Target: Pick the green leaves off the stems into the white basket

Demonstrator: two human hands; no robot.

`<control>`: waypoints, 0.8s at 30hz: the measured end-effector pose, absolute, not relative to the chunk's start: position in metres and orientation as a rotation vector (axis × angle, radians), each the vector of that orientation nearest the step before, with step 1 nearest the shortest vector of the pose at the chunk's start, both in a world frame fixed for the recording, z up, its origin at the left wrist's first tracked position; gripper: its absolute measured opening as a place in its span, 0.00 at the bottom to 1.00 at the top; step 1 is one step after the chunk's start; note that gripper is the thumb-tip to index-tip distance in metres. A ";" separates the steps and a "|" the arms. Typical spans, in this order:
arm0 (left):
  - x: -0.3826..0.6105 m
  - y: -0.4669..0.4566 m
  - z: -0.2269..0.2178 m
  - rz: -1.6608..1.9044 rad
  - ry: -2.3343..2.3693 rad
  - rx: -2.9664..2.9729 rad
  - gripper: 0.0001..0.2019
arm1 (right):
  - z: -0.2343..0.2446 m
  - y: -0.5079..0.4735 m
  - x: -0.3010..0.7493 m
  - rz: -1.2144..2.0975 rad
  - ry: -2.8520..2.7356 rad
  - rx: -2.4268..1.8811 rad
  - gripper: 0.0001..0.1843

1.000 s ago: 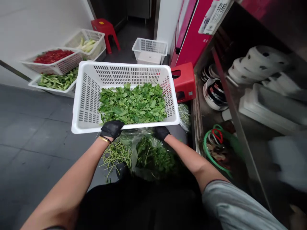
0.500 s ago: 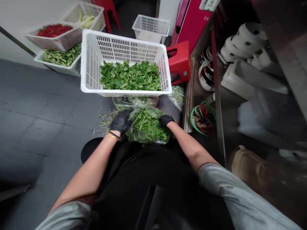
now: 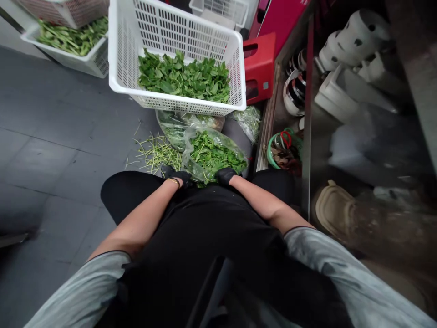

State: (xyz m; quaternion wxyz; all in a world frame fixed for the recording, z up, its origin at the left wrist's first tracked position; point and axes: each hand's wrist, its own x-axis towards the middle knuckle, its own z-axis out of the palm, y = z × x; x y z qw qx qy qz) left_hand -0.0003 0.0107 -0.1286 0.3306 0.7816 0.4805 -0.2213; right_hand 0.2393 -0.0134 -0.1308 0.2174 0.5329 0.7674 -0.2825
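Observation:
A clear plastic bag (image 3: 190, 157) full of leafy greens (image 3: 216, 155) lies between my knees, its mouth turned up. My left hand (image 3: 176, 175), in a black glove, is closed at the bag's near left edge, its fingers partly hidden. On the near right side, my gloved right hand (image 3: 225, 175) is closed on the plastic, with leaves right beside it. Loose thin stems (image 3: 159, 152) are heaped on the floor to the left of the bag. Just beyond stands a white slotted basket (image 3: 177, 104) holding picked green leaves (image 3: 186, 77).
More bagged greens (image 3: 172, 127) lie under the basket's near edge. A red stool (image 3: 261, 68) stands to the right. At upper left is a crate of green stalks (image 3: 73, 38). A metal shelf (image 3: 306, 136) with white containers and a green basket (image 3: 271, 157) lines the right.
Both hands have drawn toward my body, down to the bag's near edge. The left hand has left the bag's upper left rim. The view has tilted downward.

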 end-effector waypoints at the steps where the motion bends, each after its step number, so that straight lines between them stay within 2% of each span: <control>1: 0.002 0.010 -0.124 -0.565 1.263 2.045 0.25 | -0.129 -0.011 0.241 -0.777 2.136 1.505 0.20; 7: 0.013 0.007 -0.098 -0.279 1.393 1.859 0.22 | -0.111 0.007 0.255 -0.738 2.228 1.612 0.20; 11: 0.012 0.001 -0.099 -0.047 1.453 1.755 0.18 | -0.121 0.000 0.242 -0.716 2.257 1.548 0.23; 16: 0.007 -0.015 -0.102 0.288 1.398 1.295 0.12 | -0.124 0.014 0.238 -0.807 2.110 1.556 0.18; 19: 0.014 -0.026 -0.097 0.412 1.300 0.986 0.12 | -0.105 0.019 0.243 -0.813 2.154 1.625 0.18; 24: 0.037 -0.026 -0.082 0.707 1.298 0.920 0.17 | -0.070 -0.011 0.218 -0.845 2.373 1.804 0.20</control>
